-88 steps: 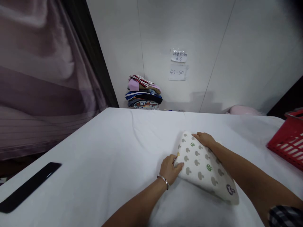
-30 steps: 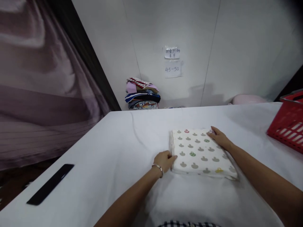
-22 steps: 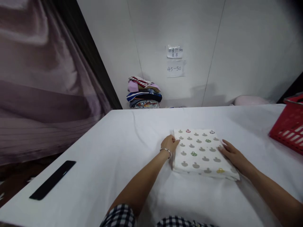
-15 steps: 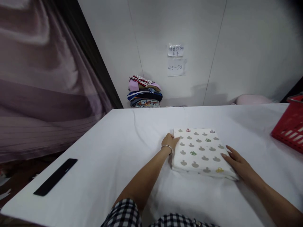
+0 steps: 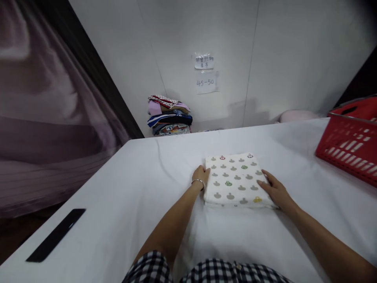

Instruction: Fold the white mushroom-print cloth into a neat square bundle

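A folded white cloth (image 5: 235,177) with grey mushroom prints and a few red, green and yellow ones lies flat on the white-covered table. My left hand (image 5: 201,175) grips its left edge, thumb on top and the other fingers partly hidden beside the fold. A bracelet circles that wrist. At the right edge, my right hand (image 5: 277,190) holds the cloth with its thumb on the upper face; some of its fingers are hidden along the side.
A red plastic basket (image 5: 349,145) stands at the table's right. A black flat strip (image 5: 55,236) lies near the left edge. Behind the table is a stack of folded fabrics (image 5: 170,116) against the wall, under paper signs (image 5: 206,82). A pinkish curtain (image 5: 59,137) hangs at left.
The view has turned right, so the table, stack and signs sit further left and more of the basket shows. Both hands stay at the cloth's edges; its right side looks neater.
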`<state>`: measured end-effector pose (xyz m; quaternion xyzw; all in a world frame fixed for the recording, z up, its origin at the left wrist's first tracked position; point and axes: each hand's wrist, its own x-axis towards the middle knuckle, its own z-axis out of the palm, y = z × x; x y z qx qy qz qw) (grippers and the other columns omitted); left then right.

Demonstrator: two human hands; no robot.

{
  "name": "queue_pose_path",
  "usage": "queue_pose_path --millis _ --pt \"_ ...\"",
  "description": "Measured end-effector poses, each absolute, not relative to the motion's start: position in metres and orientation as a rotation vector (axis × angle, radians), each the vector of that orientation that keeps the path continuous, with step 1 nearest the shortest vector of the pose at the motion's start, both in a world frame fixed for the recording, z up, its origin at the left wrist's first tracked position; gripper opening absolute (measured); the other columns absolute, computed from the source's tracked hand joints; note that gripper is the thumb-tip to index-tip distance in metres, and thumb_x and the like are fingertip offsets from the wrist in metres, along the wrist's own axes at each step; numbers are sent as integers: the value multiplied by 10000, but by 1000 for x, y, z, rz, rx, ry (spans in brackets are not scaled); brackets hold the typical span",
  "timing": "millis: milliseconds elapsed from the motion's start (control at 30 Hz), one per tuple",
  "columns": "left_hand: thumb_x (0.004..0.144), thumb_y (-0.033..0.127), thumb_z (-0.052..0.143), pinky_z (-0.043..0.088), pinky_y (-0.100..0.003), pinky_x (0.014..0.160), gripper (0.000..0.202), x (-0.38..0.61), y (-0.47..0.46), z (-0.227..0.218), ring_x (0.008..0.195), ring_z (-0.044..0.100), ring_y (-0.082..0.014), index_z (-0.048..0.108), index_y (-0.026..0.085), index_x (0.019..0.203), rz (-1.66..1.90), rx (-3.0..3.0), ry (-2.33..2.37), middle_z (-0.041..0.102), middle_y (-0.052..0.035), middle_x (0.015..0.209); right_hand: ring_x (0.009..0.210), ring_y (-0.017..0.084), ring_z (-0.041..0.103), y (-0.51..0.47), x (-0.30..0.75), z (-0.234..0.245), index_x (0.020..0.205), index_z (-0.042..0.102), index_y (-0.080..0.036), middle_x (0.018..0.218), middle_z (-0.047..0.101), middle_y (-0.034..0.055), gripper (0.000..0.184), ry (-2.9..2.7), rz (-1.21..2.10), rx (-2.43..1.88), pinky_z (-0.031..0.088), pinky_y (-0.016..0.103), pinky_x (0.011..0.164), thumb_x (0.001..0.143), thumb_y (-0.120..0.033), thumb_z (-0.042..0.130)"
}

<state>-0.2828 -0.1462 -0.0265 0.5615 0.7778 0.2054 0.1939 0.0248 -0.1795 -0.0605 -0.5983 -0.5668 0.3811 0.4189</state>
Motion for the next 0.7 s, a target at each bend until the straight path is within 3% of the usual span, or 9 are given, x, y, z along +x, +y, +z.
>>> queue_pose_path --millis 233,367,567,700 --pt "786 390 545 421 -292 717 225 -286 -176 -17 842 551 -176 537 182 870 879 1859 2136 578 -61 933 1003 240 555 -197 27 -48 1176 530 -249 1203 542 74 447 -1566 558 -1490 510 381 756 792 -477 506" --pt "812 353 530 424 -295 736 178 -283 -218 -14 827 534 -163 549 190 883 1005 2244 1786 568 -40 895 1011 216 541 -223 35 -38 1098 567 -267 1164 555 60 310 -1739 382 -1362 524 312 659 838 -406 471" --pt "788 379 580 388 -340 815 244 -274 -255 -19 936 502 -187 572 201 956 843 2569 1440 591 -46 955 1095 222 491 -252 45 -33 1158 522 -269 1192 529 74 323 -2155 220 -1194 457 396 890 847 -347 485" --pt "803 332 565 372 -360 831 220 -274 -256 -23 952 498 -202 574 214 988 741 2616 1463 592 -52 978 1132 228 463 -255 53 -39 1233 458 -273 1253 483 74 388 -2168 173 -1310 437 392 912 854 -356 458"
